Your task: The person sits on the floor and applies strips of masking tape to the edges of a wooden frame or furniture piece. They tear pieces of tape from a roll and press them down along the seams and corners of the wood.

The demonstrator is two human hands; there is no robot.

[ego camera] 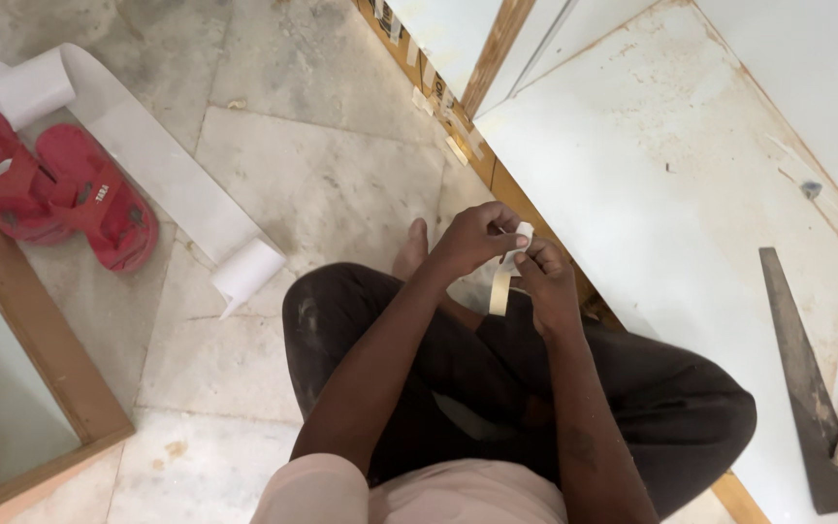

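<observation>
While you sit cross-legged on the marble floor (322,184), the head view, the only one, shows this:

Landmark: white laminate board (671,213); every place below is given relative to it.

Left hand: your left hand (472,238) is closed in a pinch on the top end of a pale edge-band strip (501,281), just off the board's near-left edge.

Right hand: your right hand (547,281) grasps the same strip from the other side, fingers curled around it, nearest the board's wooden edge.

Strip: it hangs short and free between both hands, above your knees, apart from the board and not laid on any edge.

Done, by my judgement: a short piece is in hand and ready.

Left, by my judgement: nothing is stuck to the board yet; its brown edge beside your right hand shows bare.

Saw: a hand saw (802,388) lies flat on the board's right part, untouched.

Roll: white sheet roll (147,165) lies unrolled well left of the board.

Sandals: red sandals (60,184) sit further left still, beside the roll.

Frame: a wooden frame (50,359) lies furthest from the board.
</observation>
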